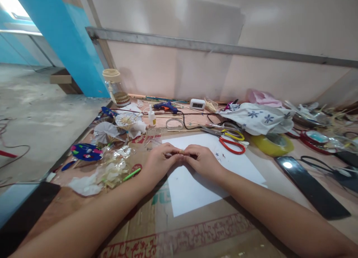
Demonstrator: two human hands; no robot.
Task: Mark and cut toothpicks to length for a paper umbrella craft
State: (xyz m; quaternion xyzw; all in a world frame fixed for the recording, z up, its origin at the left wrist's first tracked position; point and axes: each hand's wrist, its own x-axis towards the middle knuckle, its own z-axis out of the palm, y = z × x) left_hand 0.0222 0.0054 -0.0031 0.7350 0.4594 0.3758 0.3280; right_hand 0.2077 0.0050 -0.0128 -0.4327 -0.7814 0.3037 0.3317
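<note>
Head view: the tiny pale piece (181, 151) is between our fingertips, above the paper (192, 191) on the counter (69, 200). Our left grip (156, 161) and right grip (205, 163) are both narrow, thumb against finger, pinching it from either side; its exact shape is too small to tell. To work it well, we should press lightly and evenly, as it looks easy to crush, and keep our wrists low so neither side twists. The scissors (233, 145) lie beyond our right grip, apart from our fingers.
</note>
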